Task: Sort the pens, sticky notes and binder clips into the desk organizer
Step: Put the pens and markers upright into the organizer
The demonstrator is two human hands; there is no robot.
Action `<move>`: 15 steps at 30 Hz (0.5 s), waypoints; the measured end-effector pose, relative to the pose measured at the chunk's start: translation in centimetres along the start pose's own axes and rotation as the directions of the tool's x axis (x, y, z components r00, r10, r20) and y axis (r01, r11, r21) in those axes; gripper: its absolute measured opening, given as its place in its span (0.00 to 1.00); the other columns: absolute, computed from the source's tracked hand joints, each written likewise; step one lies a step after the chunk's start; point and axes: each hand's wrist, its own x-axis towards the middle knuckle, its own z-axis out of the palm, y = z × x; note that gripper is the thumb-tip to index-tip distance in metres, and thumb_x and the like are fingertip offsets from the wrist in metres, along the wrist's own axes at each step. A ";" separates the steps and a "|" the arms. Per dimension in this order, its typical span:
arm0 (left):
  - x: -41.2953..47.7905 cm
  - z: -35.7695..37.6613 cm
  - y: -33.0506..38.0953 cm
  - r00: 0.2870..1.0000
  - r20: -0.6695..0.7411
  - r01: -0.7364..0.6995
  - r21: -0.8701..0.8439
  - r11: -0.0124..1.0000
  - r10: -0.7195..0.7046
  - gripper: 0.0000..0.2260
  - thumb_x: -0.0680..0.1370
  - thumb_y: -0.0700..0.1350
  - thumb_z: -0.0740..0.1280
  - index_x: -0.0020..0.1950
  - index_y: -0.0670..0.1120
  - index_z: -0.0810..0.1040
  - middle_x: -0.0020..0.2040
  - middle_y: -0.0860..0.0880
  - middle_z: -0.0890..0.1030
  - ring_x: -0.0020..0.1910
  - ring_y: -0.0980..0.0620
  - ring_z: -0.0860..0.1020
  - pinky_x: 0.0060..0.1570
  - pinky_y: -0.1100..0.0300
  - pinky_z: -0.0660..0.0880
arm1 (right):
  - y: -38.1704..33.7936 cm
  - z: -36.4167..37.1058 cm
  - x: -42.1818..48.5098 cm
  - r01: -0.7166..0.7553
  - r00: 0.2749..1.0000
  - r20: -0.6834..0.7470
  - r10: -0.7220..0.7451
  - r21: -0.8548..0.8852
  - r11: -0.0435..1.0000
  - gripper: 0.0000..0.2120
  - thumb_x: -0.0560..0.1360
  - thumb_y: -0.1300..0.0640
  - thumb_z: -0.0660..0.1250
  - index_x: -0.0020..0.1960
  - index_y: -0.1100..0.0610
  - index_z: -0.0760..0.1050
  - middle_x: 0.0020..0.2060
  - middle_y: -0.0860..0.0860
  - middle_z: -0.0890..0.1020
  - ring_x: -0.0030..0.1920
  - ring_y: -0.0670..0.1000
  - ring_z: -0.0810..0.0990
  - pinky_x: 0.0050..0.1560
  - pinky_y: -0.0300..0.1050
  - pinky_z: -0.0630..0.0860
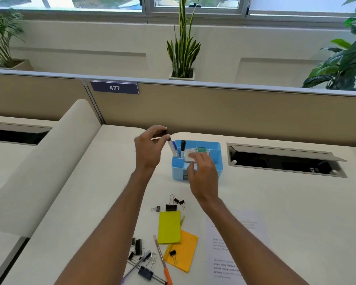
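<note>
Pinching a white marker (172,149) near its dark top end, the left hand (150,149) holds it slanted over the rear left pocket of the blue organizer (217,161). Its lower end is already down among a blue pen (174,145) and a black marker (183,147) that stand there. That grip is narrow, just fingertips and thumb closed on the barrel. The right hand (203,171) hovers over the front of the organizer with its fingers loosely spread and nothing in them; I cannot tell whether they touch the white pad (190,154) lying inside. Most of the job seems undone: binder clips (171,205), a yellow-green sticky pad (169,227), an orange sticky pad (183,250) and an orange pen (162,262) lie loose on the counter (286,202) nearer the person. The likely trouble is at the pocket. The marker leans, so letting go too high could drop it against the two standing pens and knock them askew, or catch it on the divider and tip it out over the wall. The organizer looks light, so a nudge from the right hand could slide it on the smooth counter. Either forearm, if lowered, could also sweep the clips below.
</note>
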 end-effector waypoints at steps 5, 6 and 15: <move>1.3 4.3 -2.2 0.997 0.070 0.030 0.095 0.995 -0.037 0.07 0.76 0.37 0.74 0.54 0.43 0.84 0.46 0.53 0.85 0.43 0.65 0.83 0.48 0.75 0.77 | 1.4 -1.0 -4.8 -0.034 0.998 0.059 0.033 0.009 0.999 0.11 0.79 0.61 0.67 0.61 0.54 0.78 0.57 0.51 0.81 0.60 0.49 0.77 0.59 0.43 0.79; 1.4 4.9 -2.7 0.995 0.086 0.048 0.115 0.992 -0.058 0.07 0.76 0.37 0.74 0.53 0.44 0.84 0.45 0.53 0.85 0.43 0.65 0.82 0.47 0.75 0.77 | 1.8 -1.3 -5.5 -0.042 0.996 0.075 0.042 0.002 0.999 0.10 0.79 0.61 0.66 0.60 0.54 0.79 0.56 0.50 0.81 0.58 0.48 0.77 0.57 0.43 0.80; 0.6 7.2 -5.3 0.973 0.157 0.120 0.294 0.948 -0.171 0.10 0.77 0.40 0.74 0.58 0.42 0.83 0.58 0.46 0.82 0.55 0.52 0.78 0.49 0.67 0.76 | 3.4 -2.3 -9.1 -0.118 0.984 0.135 0.113 0.027 0.993 0.11 0.79 0.62 0.64 0.60 0.53 0.79 0.54 0.47 0.81 0.55 0.46 0.78 0.55 0.45 0.79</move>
